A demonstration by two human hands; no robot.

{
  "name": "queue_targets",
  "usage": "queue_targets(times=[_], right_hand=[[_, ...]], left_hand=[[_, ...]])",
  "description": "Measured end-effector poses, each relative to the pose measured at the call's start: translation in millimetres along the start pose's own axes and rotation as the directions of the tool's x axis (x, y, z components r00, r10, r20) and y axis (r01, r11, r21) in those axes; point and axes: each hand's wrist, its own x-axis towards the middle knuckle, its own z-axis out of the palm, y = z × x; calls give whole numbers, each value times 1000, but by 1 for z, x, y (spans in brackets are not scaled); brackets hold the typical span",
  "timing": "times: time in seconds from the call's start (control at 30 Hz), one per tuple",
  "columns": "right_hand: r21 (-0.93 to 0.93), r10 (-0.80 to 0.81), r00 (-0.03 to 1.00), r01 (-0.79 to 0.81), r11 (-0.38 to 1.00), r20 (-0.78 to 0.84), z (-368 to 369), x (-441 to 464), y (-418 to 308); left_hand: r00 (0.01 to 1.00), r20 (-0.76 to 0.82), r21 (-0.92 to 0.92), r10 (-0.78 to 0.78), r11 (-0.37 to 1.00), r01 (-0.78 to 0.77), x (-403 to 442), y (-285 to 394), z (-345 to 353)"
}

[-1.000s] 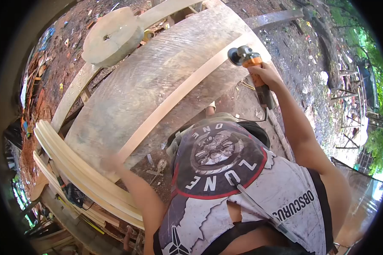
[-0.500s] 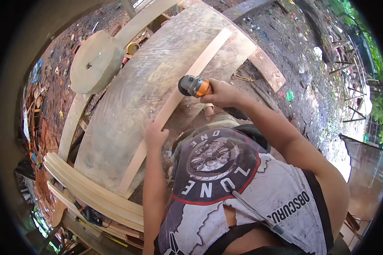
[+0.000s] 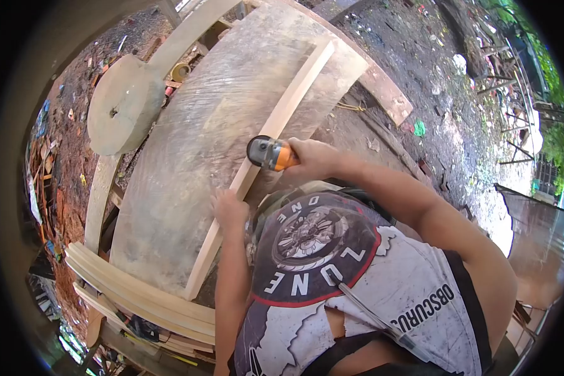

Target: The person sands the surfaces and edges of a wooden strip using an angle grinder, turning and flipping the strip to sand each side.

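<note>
A long pale wooden strip [image 3: 288, 103] lies slantwise across a worn board, with its top and one side face showing. My right hand [image 3: 313, 160] is closed around the orange body of an angle grinder [image 3: 271, 153]. The grinder's dark round disc is over the strip near its middle and appears to touch it. Lower on the strip, my left hand [image 3: 230, 210] lies across it, the fingers over the far edge and slightly blurred. The hand covers a short piece of the strip.
The worn board [image 3: 169, 207] serves as the work surface. A round wooden slab [image 3: 122, 106] is beyond its left edge. Several pale planks [image 3: 138, 291] are stacked at the lower left. A yellowish tape roll [image 3: 180, 72] sits near the slab. Littered ground surrounds the bench.
The grinder has moved down and left along the strip, closer to my left hand. The strip has turned so that more of its side shows. My left fingers have loosened and spread somewhat.
</note>
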Motion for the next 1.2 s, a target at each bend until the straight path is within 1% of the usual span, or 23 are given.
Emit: queue_targets(times=[0.07,0.13,0.17,0.27,0.3,0.33,0.4,0.43,0.47,0.53,0.57,0.63,0.77,0.83,0.87,0.93,0.97,1.0,1.03,1.07,1.1,1.17,1.2], right_hand=[[-15,-17,1000,17,1000,15,7,4,1],[-49,-59,997,61,997,49,12,3,-6],[-47,-54,997,56,997,52,8,1,-6],[-44,-28,997,25,999,-66,-9,2,12],[2,62,994,-62,998,-89,-22,5,19],[39,78,987,-74,997,-139,-42,4,28],[94,160,971,-145,985,-179,-83,11,48],[226,90,959,-27,974,-270,-95,19,69],[237,154,948,-88,967,-277,-114,23,84],[172,176,920,-122,978,-349,-147,31,106],[180,171,902,-106,978,-396,-154,49,142],[177,257,892,-204,963,-372,-179,53,148],[172,203,907,-148,974,-368,-217,66,157],[78,212,789,-205,976,-577,-216,73,165],[158,250,732,-194,968,-634,-218,80,177],[443,401,676,-121,888,-618,-218,74,189],[595,439,659,16,804,-611,-213,65,187],[734,489,670,125,668,-559,-210,63,198],[748,479,647,222,626,-593,-205,58,202],[812,483,683,298,502,-548,-201,50,203],[867,466,747,305,394,-474,-201,49,219],[879,452,760,340,335,-467,-195,44,228],[872,435,763,353,338,-478,-192,38,220]], left_hand=[[1000,-2,-18,16,1000,-16,-4,-3,2],[992,115,-127,-51,990,66,-8,-9,-8],[991,121,-128,-50,990,65,-9,-8,-10],[982,154,-41,-112,992,119,-13,-12,-11],[993,85,-10,-76,997,78,-17,-17,-7],[999,15,22,-40,999,39,-20,-21,-3],[999,4,46,-37,998,37,-23,-20,-6],[999,-18,68,-35,997,36,-24,-20,-8],[999,-14,75,-35,997,36,-25,-23,-6],[999,-40,82,13,997,-10,-29,-34,0],[999,-39,90,16,996,-13,-30,-35,-2],[999,-45,91,-5,996,10,-35,-38,-6],[998,-61,111,-32,993,39,-30,-37,-2],[998,56,120,-42,992,35,-33,-53,1],[998,40,127,-52,991,47,-29,-52,-4],[997,70,17,-11,1000,10,-29,-54,-19],[997,62,21,-35,999,34,-26,-58,-21],[988,100,43,-116,993,112,-20,-66,-20],[969,139,68,-202,979,194,-16,-78,-20],[985,112,51,-130,991,125,-13,-99,-11],[995,83,40,-64,997,61,-10,-117,-1],[970,222,66,-103,994,90,0,-130,0],[932,355,72,-70,996,48,7,-115,-17]])
